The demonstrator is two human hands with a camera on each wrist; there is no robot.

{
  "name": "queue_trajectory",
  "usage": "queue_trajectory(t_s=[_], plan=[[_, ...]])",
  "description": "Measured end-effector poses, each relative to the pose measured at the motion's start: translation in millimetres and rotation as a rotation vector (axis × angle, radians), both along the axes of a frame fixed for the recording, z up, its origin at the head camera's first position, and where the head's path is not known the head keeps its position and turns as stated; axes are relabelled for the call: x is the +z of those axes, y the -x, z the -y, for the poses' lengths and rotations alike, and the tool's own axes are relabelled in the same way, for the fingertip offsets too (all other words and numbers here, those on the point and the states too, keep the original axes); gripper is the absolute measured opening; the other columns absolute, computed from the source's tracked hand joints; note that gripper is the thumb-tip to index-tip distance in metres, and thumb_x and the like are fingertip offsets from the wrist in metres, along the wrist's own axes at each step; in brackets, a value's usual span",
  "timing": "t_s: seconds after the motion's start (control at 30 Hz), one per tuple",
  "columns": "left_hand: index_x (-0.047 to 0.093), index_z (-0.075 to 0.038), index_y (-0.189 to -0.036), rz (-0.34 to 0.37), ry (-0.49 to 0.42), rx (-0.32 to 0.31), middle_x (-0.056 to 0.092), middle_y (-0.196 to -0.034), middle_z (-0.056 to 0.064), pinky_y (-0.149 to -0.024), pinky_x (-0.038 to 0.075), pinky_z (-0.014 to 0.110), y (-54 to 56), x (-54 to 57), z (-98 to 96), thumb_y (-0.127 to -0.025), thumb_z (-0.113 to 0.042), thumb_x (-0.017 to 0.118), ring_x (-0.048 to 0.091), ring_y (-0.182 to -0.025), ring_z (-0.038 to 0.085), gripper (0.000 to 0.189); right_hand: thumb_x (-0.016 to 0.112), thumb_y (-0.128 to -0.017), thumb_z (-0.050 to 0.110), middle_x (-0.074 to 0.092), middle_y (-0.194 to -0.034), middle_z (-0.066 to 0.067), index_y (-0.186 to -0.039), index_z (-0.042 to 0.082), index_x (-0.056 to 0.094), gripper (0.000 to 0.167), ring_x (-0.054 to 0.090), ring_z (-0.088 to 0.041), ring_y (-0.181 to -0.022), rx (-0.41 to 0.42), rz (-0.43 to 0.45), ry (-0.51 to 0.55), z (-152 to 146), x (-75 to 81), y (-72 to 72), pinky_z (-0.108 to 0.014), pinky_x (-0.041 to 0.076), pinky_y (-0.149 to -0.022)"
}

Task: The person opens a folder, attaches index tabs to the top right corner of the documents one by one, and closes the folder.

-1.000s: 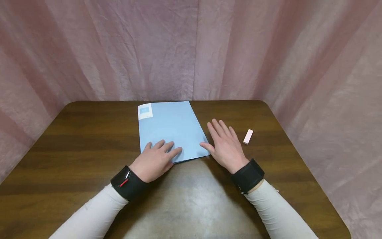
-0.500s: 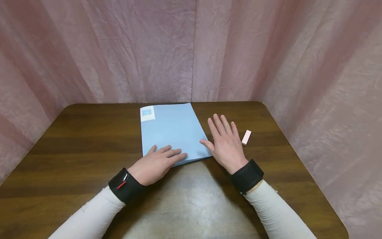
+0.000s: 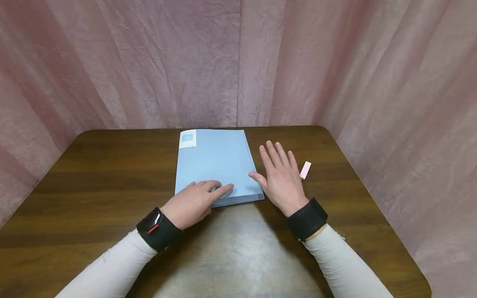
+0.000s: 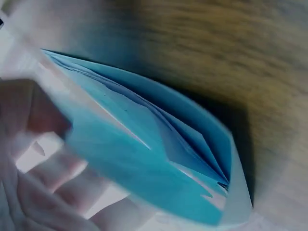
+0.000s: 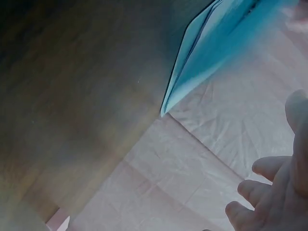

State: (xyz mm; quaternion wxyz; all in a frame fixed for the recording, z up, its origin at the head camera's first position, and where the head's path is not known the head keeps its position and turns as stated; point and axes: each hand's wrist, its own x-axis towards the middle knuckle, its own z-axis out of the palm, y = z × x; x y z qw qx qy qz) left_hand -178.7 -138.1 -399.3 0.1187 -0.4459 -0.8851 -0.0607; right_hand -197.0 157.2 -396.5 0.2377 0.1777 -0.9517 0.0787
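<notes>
A light blue document folder (image 3: 216, 159) with a white label in its far left corner lies on the table. My left hand (image 3: 191, 203) reaches over the folder's near left part, its index finger stretched out across the cover. In the left wrist view the folder (image 4: 130, 159) gapes along its near edge, showing several sheets between the covers and a rounded spine. My right hand (image 3: 281, 180) is spread flat beside the folder's right edge, its thumb tip right at that edge. A small pale pink block (image 3: 305, 170) lies just right of this hand.
The brown wooden table (image 3: 112, 174) has rounded far corners. Pink curtains (image 3: 167, 62) hang behind it and along the sides. Both wrists wear black bands, and the sleeves are white.
The folder has slid to the right and turned a little straighter, its lower layer now showing along the near edge. My left fingers have bent slightly. The right hand has barely moved.
</notes>
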Motion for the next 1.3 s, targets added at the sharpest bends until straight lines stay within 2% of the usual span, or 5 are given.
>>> queue_trajectory(t_s=[0.3, 0.47, 0.67, 0.83, 1.3], plan=[[0.028, -0.030, -0.176, 0.045, -0.281, 0.142, 0.047, -0.165, 0.020, -0.094, 0.059, 0.051, -2.9, 10.4, 12.6, -0.097, 0.016, 0.063, 0.059, -0.138, 0.045, 0.098, 0.062, -0.112, 0.047, 0.042, -0.172, -0.018, -0.168, 0.002, 0.043, 0.074, 0.032, -0.037, -0.164, -0.027, -0.017, 0.216, -4, 9.3, -0.8, -0.057, 0.018, -0.132], [0.018, -0.027, -0.178, 0.085, -0.467, 0.212, 0.043, -0.167, 0.020, -0.111, 0.049, 0.060, -2.6, 13.3, 25.0, -0.098, 0.016, 0.052, 0.049, -0.148, 0.041, 0.097, 0.059, -0.114, 0.048, 0.041, -0.173, -0.019, -0.169, 0.004, 0.043, 0.072, 0.034, -0.040, -0.162, 0.082, 0.130, 0.067, 3, 4.1, -2.8, -0.060, 0.026, -0.130], [0.015, -0.024, -0.178, 0.127, -0.519, 0.122, 0.041, -0.169, 0.019, -0.118, 0.044, 0.060, -6.4, 13.1, 21.1, -0.097, 0.020, 0.050, 0.045, -0.152, 0.036, 0.100, 0.062, -0.114, 0.042, 0.044, -0.172, -0.018, -0.166, 0.010, 0.049, 0.063, 0.042, -0.040, -0.158, 0.285, 0.348, -0.106, 9, -3.7, -9.8, -0.060, 0.033, -0.126], [0.013, -0.025, -0.178, 0.129, -0.570, 0.097, 0.042, -0.167, 0.019, -0.113, 0.048, 0.060, -9.7, 13.0, 13.9, -0.095, 0.022, 0.048, 0.048, -0.148, 0.035, 0.101, 0.071, -0.110, 0.036, 0.050, -0.167, -0.020, -0.162, 0.009, 0.056, 0.061, 0.046, -0.040, -0.155, 0.294, 0.390, -0.139, 6, -8.6, -12.2, -0.056, 0.037, -0.125], [0.013, -0.027, -0.177, -0.021, -0.729, 0.340, 0.045, -0.159, 0.028, -0.094, 0.050, 0.061, -4.3, 18.3, 42.4, -0.093, 0.016, 0.052, 0.056, -0.131, 0.040, 0.102, 0.069, -0.110, 0.041, 0.045, -0.171, -0.017, -0.163, 0.010, 0.055, 0.063, 0.040, -0.037, -0.160, 0.258, 0.552, -0.208, 7, -1.7, -10.4, -0.052, 0.032, -0.129]])
